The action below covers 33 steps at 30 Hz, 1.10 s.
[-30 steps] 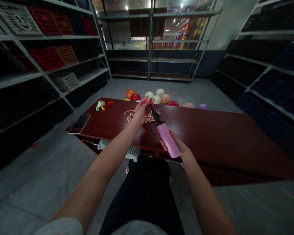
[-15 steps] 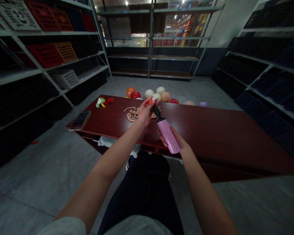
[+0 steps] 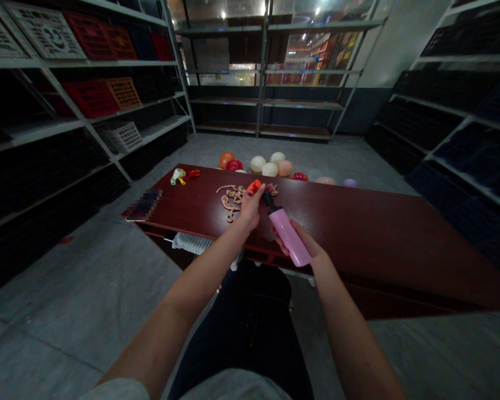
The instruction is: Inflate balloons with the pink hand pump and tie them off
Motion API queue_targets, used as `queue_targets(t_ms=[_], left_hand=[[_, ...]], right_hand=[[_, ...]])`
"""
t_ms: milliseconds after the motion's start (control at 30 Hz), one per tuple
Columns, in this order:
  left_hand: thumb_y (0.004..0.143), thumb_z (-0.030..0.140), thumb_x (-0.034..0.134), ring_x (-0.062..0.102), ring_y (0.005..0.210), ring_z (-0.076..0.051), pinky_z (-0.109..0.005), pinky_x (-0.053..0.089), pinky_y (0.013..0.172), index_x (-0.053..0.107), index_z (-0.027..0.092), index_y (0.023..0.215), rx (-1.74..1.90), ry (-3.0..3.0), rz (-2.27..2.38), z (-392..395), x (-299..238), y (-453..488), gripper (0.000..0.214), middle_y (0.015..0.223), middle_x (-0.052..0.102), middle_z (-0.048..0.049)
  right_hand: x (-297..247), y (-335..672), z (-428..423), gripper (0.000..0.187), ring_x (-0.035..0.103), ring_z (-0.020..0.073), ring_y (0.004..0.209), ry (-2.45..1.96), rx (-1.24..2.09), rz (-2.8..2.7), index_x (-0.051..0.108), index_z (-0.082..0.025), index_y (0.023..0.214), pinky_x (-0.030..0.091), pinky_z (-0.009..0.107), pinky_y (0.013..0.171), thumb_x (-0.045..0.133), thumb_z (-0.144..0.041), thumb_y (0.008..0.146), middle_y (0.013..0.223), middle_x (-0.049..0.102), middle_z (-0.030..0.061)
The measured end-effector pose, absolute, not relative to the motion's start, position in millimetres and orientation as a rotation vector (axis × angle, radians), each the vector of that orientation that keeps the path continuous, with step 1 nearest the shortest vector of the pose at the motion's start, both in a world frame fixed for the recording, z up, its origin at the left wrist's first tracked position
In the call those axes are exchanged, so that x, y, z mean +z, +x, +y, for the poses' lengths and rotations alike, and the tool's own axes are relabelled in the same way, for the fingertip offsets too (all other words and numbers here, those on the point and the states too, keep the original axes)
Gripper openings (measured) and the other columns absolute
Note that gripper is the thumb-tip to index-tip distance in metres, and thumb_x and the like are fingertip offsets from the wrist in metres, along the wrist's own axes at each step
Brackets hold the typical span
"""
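Note:
My right hand (image 3: 306,250) is wrapped round a pink hand pump (image 3: 289,236) with a black nozzle that points up and left. My left hand (image 3: 250,207) is closed in a pinch on a limp orange balloon (image 3: 254,186), held at the tip of the nozzle. Both hands hover over the near edge of a dark red table (image 3: 358,228). A heap of pale uninflated balloons (image 3: 233,197) lies on the table just left of my left hand.
Limp green, yellow and red balloons (image 3: 183,175) lie at the table's far left, and a phone (image 3: 144,205) rests near the left corner. Several inflated balloons (image 3: 270,165) sit on the floor behind the table. Metal shelving with crates (image 3: 91,97) lines both sides and the back.
My left hand has drawn the orange balloon down and closer, onto the pump's nozzle. The pump has shifted slightly nearer to me.

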<state>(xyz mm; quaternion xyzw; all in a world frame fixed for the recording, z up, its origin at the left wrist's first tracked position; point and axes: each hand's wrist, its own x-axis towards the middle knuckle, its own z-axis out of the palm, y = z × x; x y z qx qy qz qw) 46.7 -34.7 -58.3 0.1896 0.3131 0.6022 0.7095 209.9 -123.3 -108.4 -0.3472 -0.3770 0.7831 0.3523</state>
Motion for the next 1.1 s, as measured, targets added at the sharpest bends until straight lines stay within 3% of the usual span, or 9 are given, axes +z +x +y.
queue_targets(t_ms=[100, 233, 333, 467, 600, 700, 900, 1000, 1100], left_hand=[[0.092, 0.032, 0.068, 0.073, 0.077, -0.016, -0.027, 0.054, 0.074, 0.068, 0.012, 0.095, 1.336, 0.447, 0.737, -37.1, -63.3, 43.9, 0.02, 0.091, 0.077, -0.0099], [0.098, 0.028, 0.053, 0.072, 0.077, -0.017, -0.028, 0.054, 0.073, 0.067, 0.013, 0.096, 1.194, 0.329, 0.599, -42.9, -56.9, 27.2, 0.02, 0.092, 0.076, -0.011], [0.097, 0.033, 0.055, 0.063, 0.058, -0.014, -0.028, 0.051, 0.063, 0.068, 0.013, 0.098, 1.151, 0.295, 0.536, -46.9, -50.0, 6.1, 0.024, 0.077, 0.071, -0.0057], [0.093, 0.052, 0.062, 0.047, 0.043, -0.01, -0.025, 0.044, 0.052, 0.072, 0.01, 0.096, 1.164, 0.3, 0.536, -49.1, -44.5, -21.5, 0.043, 0.05, 0.048, 0.0035], [0.094, 0.049, 0.062, 0.034, 0.038, -0.007, -0.023, 0.042, 0.05, 0.072, 0.011, 0.089, 1.202, 0.323, 0.575, -48.8, -40.5, -39.2, 0.04, 0.043, 0.03, 0.0082], [0.095, 0.043, 0.062, 0.039, 0.04, -0.008, -0.022, 0.042, 0.05, 0.074, 0.012, 0.096, 1.237, 0.359, 0.598, -48.6, -40.3, -47.1, 0.033, 0.044, 0.036, 0.0067], [0.092, 0.038, 0.063, 0.064, 0.06, -0.015, -0.025, 0.046, 0.054, 0.077, 0.013, 0.096, 1.059, 0.45, 0.741, -54.9, -44.1, -67.6, 0.029, 0.073, 0.07, -0.0082], [0.092, 0.03, 0.066, 0.063, 0.06, -0.012, -0.022, 0.046, 0.054, 0.075, 0.013, 0.098, 1.091, 0.412, 0.666, -57.1, -43.6, -75.1, 0.02, 0.072, 0.068, -0.0048], [0.094, 0.021, 0.066, 0.048, 0.047, -0.005, -0.019, 0.046, 0.054, 0.071, 0.016, 0.102, 1.3, 0.312, 0.537, -56.1, -43.0, -75.8, 0.011, 0.059, 0.056, 0.0049]], right_hand=[[-103.8, 205.8, -125.8, 0.062, 0.06, 0.0143, 0.05, -0.966, 1.993, -0.996, 0.068, -0.016, 0.108, 0.049, 0.026, 0.046, 0.061, -0.073, 0.084, 0.069, 0.067, 0.0041], [-93.5, 196.1, -130.6, 0.053, 0.063, 0.0157, 0.053, -1.131, 1.928, -1.097, 0.069, -0.017, 0.102, 0.051, 0.027, 0.047, 0.065, -0.067, 0.083, 0.071, 0.07, 0.0067], [-86.7, 188.6, -132.6, 0.047, 0.062, 0.0144, 0.053, -1.195, 1.851, -1.241, 0.067, -0.019, 0.097, 0.051, 0.026, 0.047, 0.068, -0.064, 0.083, 0.072, 0.07, 0.0048], [-82.0, 178.9, -130.4, 0.04, 0.064, 0.0147, 0.053, -1.333, 1.749, -1.401, 0.066, -0.021, 0.097, 0.051, 0.025, 0.046, 0.075, -0.056, 0.08, 0.074, 0.071, 0.0028], [-77.6, 162.9, -123.7, 0.035, 0.063, 0.015, 0.055, -1.376, 1.564, -1.584, 0.07, -0.022, 0.104, 0.049, 0.026, 0.047, 0.08, -0.044, 0.077, 0.077, 0.073, 0.0026], [-70.5, 149.3, -118.1, 0.031, 0.061, 0.0161, 0.057, -1.384, 1.363, -1.717, 0.073, -0.021, 0.098, 0.045, 0.026, 0.048, 0.079, -0.043, 0.077, 0.076, 0.073, 0.003], [-53.1, 135.1, -112.9, 0.033, 0.06, 0.0182, 0.064, -1.414, 1.013, -1.95, 0.075, -0.02, 0.094, 0.042, 0.028, 0.056, 0.078, -0.047, 0.073, 0.073, 0.071, 0.0021], [-51.0, 130.9, -113.3, 0.037, 0.059, 0.0181, 0.064, -1.479, 0.848, -2.031, 0.075, -0.021, 0.095, 0.04, 0.029, 0.059, 0.078, -0.051, 0.072, 0.076, 0.072, 0.0028], [-54.6, 126.0, -113.1, 0.037, 0.058, 0.0179, 0.064, -1.527, 0.755, -2.074, 0.075, -0.023, 0.094, 0.037, 0.029, 0.059, 0.076, -0.054, 0.074, 0.078, 0.072, 0.0041]])
